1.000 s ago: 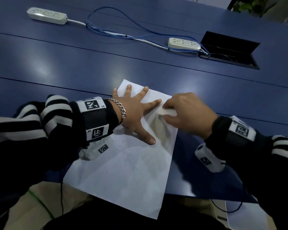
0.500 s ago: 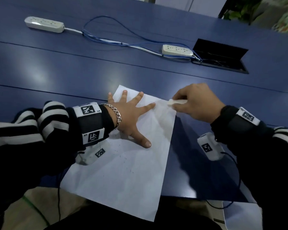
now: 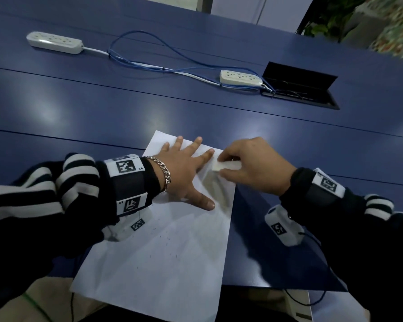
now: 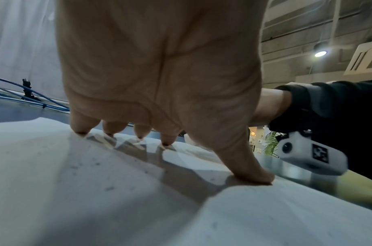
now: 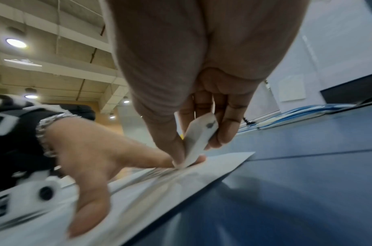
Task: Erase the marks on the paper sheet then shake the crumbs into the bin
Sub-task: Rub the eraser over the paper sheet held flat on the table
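Note:
A white paper sheet (image 3: 168, 252) lies on the blue table (image 3: 102, 108), its near end hanging over the table's front edge. Dark crumbs dot the paper sheet (image 4: 96, 183) near my wrist. My left hand (image 3: 186, 168) lies flat on the sheet's far end, fingers spread, pressing it down. My right hand (image 3: 251, 166) pinches a white eraser (image 3: 226, 167) between thumb and fingers. The eraser (image 5: 198, 143) touches the sheet (image 5: 180, 186) by its right edge, just beside my left index fingertip. No bin is in view.
Two white power strips (image 3: 55, 41) (image 3: 241, 77) joined by blue cables (image 3: 149, 59) lie across the far side of the table. An open black cable hatch (image 3: 300, 89) sits at the back right. Another white sheet (image 3: 330, 305) shows below the table edge at the lower right.
My right hand with the eraser swung out to the sheet's right edge, then came back left onto the paper beside my left index finger. The left hand stayed pressed on the sheet.

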`<control>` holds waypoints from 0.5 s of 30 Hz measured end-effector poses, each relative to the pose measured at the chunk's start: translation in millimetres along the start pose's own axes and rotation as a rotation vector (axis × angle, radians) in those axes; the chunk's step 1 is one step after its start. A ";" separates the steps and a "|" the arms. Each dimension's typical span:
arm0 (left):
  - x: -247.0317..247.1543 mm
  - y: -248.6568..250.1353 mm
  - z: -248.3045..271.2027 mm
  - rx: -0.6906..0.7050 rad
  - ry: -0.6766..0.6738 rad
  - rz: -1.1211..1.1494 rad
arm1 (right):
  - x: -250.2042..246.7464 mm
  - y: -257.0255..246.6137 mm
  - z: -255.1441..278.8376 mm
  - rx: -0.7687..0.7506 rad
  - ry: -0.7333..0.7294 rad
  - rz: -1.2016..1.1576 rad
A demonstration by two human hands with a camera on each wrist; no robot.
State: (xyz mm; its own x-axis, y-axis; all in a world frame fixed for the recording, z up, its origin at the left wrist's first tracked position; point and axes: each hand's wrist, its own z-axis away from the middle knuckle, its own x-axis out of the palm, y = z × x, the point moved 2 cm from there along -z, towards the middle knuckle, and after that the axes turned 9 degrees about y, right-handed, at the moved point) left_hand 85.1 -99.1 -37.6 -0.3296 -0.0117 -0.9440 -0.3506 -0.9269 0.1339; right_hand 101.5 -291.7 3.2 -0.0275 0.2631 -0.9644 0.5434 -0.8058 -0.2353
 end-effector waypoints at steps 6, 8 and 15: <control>-0.7 -1.1 -4.3 -0.019 -0.042 -0.006 | -1.3 17.8 -20.6 0.006 -0.011 0.070; -1.1 0.3 -5.7 -0.024 -0.047 -0.007 | -2.3 21.7 -23.7 -0.011 0.005 0.095; -1.0 0.4 -7.4 -0.042 -0.062 -0.024 | -5.4 18.3 -21.0 -0.085 -0.074 0.095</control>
State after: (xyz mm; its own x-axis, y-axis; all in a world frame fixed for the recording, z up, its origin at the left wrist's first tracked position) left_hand 91.8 -102.2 -38.9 -0.3752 0.0329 -0.9264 -0.3220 -0.9417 0.0970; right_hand 129.1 -296.8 6.7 -0.0328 0.1457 -0.9888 0.6157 -0.7764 -0.1349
